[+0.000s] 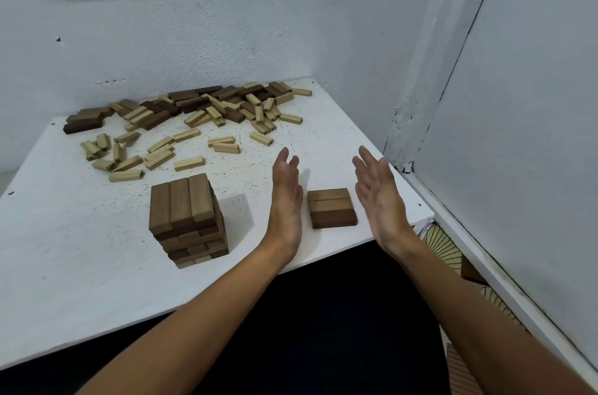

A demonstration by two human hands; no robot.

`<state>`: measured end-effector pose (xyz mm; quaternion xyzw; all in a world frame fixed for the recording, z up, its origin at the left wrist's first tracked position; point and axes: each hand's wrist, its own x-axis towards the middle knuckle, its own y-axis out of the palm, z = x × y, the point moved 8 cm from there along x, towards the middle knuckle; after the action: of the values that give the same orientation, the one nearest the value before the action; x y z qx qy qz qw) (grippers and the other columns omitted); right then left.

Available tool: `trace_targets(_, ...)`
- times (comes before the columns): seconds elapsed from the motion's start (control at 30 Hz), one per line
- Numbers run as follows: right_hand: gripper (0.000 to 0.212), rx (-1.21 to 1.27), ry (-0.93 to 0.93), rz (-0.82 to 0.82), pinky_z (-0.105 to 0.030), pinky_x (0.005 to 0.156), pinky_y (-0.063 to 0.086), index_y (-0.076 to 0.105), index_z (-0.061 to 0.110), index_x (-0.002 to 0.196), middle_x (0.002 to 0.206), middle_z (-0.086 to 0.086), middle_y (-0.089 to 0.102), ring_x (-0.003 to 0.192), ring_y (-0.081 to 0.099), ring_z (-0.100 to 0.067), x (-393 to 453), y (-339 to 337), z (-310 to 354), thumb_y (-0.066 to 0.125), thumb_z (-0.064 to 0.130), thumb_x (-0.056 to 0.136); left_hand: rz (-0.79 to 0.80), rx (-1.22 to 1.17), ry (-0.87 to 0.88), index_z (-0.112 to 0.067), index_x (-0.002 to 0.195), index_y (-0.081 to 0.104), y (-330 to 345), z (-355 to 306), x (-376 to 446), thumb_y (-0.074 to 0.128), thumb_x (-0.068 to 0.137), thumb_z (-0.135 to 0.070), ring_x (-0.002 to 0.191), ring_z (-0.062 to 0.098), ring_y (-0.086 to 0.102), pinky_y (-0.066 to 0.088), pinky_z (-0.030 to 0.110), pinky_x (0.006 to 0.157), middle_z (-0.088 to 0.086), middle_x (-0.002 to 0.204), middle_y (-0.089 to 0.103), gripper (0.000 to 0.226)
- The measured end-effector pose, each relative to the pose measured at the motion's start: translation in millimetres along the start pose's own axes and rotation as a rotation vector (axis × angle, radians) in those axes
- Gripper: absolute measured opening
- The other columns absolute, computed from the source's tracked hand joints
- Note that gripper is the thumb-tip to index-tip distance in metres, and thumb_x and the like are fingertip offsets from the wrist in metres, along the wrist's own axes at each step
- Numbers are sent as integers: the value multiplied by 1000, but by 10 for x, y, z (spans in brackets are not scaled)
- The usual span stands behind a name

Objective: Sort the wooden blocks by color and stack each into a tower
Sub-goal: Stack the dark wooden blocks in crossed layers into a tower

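Both my forearms reach over the near edge of the white table (pixel 81 281). My left hand (pixel 286 197) and right hand (pixel 378 197) stand flat-fingered and hold nothing, either side of a row of three brown blocks (pixel 331 207), neither touching it. To square this layer well, I would press both palms in evenly, low, without lifting the blocks. Just left stands the brown tower (pixel 187 218); the unsorted pale and dark blocks (pixel 200 113) lie well apart by the wall.

The surface (pixel 81 281) runs off the left edge. The brown tower (pixel 186 216) hides its own far side, and the far heap (pixel 207 103) buries its lower blocks.
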<state>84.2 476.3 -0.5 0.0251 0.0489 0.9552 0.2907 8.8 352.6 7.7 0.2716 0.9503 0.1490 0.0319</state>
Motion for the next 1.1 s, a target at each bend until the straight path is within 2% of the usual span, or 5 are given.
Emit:
trace_targets(0.63, 77, -1, -1, -30, -29, 122, 9, 20, 35, 153, 161, 12, 18, 145, 16, 2, -24, 225, -51, 21, 73, 87, 19, 130, -41, -30, 151, 23, 128, 137, 4, 18, 81, -67, 144, 2, 20, 11, 30, 121, -5, 158, 25, 80)
trace_targets(0.77, 51, -82, -31, -3, -19, 108, 29, 37, 25, 148, 151, 6, 40, 135, 36, 1, 10, 85, 61, 47, 38, 100, 77, 384, 43, -27, 144, 37, 72, 1, -15, 42, 98, -38, 136, 1, 33, 24, 22, 111, -8, 150, 40, 47)
trace_targets(0.87, 52, -298, -85, 97, -26, 111, 38, 51, 12, 135, 134, -6, 58, 129, 50, -9, 79, -74, 147, 63, -3, 88, 134, 670, 127, -29, 134, 47, -22, -76, -24, 57, 76, -26, 131, 7, 43, 33, 29, 110, -12, 133, 53, 60)
trace_targets(1.0, 66, -668, -94, 310, -24, 115, 30, 51, 25, 137, 133, 7, 58, 128, 47, 3, 88, -168, 104, 72, 0, 80, 264, 950, 141, -30, 136, 46, -76, -46, -53, 64, 65, -31, 128, 13, 43, 32, 43, 111, -14, 125, 53, 73)
trace_targets(1.1, 69, -690, -79, 303, -24, 117, 26, 45, 28, 142, 142, 10, 50, 132, 40, 5, 85, -212, 68, 66, 0, 83, 230, 928, 190, -29, 138, 44, -157, -32, -84, 79, 72, -19, 120, 9, 47, 43, 27, 101, -14, 126, 48, 75)
